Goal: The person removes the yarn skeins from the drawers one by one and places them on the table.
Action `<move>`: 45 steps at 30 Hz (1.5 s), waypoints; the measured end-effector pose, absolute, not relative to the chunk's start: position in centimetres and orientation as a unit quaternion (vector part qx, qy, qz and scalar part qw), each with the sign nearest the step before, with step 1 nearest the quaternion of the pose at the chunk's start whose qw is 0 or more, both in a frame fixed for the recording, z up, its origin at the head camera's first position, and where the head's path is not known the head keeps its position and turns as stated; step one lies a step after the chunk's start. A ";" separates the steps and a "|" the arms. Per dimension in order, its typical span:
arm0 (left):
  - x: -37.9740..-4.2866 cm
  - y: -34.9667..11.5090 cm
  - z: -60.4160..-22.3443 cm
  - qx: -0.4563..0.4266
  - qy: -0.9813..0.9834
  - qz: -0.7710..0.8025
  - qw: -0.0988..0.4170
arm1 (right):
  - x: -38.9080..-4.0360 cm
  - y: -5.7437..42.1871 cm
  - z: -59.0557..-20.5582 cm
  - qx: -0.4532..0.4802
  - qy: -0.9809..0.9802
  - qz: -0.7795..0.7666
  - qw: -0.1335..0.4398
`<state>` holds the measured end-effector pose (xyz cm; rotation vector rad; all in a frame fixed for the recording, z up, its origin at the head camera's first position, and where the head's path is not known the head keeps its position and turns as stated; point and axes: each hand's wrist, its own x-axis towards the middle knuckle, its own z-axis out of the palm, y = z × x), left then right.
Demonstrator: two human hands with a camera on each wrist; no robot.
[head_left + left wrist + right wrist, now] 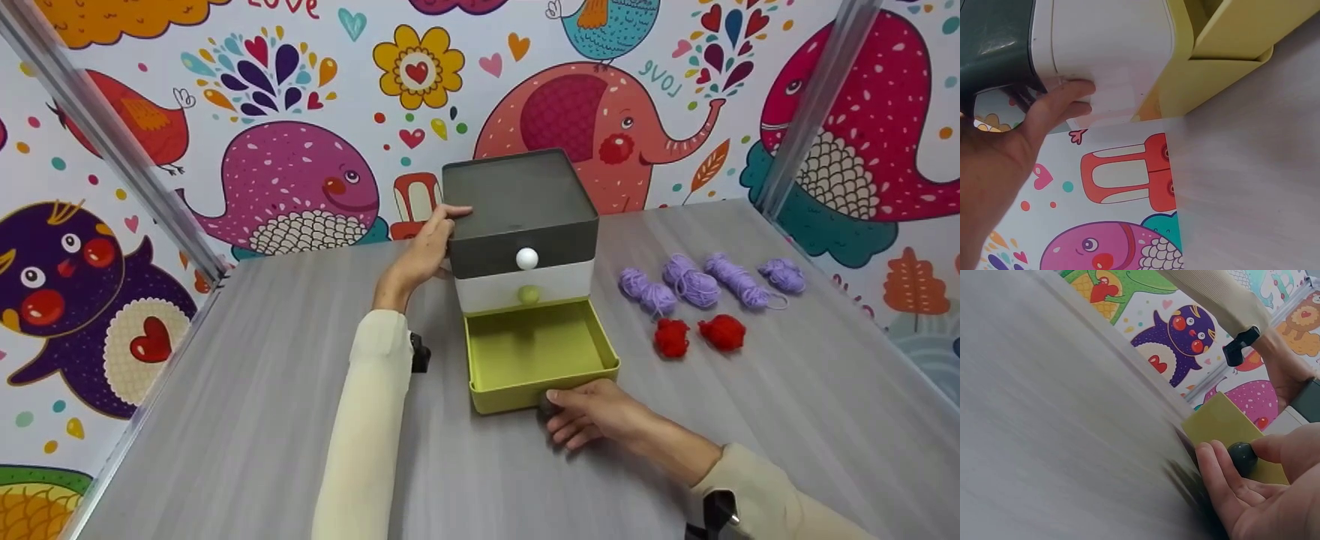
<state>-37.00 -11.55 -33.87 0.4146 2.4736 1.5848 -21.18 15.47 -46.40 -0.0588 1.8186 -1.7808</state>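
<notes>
A small three-tier drawer box (517,191) stands on the table, dark grey on top, white in the middle, yellow-green below. Its bottom drawer (536,349) is pulled out, with nothing inside. My right hand (596,412) is at the front of that drawer, pinching its dark round knob (1242,458) between thumb and fingers. Along the box's left side rests my left hand (424,251), one finger reaching over the top edge. In the left wrist view, its fingers (1075,90) lie against the white side wall. The upper two drawers are closed, with a white knob (527,259) and a green knob (529,294).
Right of the box lie several purple yarn bundles (691,281) in a row. Two red yarn balls (672,338) sit in front of them. A patterned wall (420,150) borders the grey table (300,375) at the back and sides, with metal posts (814,112) at the corners.
</notes>
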 end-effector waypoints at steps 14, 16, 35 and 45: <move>-36.9 -11.6 -33.7 0.139 0.837 0.521 0.089 | -23.6 14.8 -46.7 0.003 0.674 -0.687 0.270; -36.8 -11.6 -33.7 0.138 0.838 0.520 0.090 | -24.0 14.7 -46.8 0.006 0.671 -0.691 0.269; -36.8 -11.3 -33.8 0.137 0.833 0.528 0.091 | -26.1 13.4 -47.2 0.028 0.651 -0.718 0.244; -36.8 -11.5 -33.9 0.136 0.833 0.529 0.085 | -27.9 13.2 -47.3 0.046 0.635 -0.735 0.233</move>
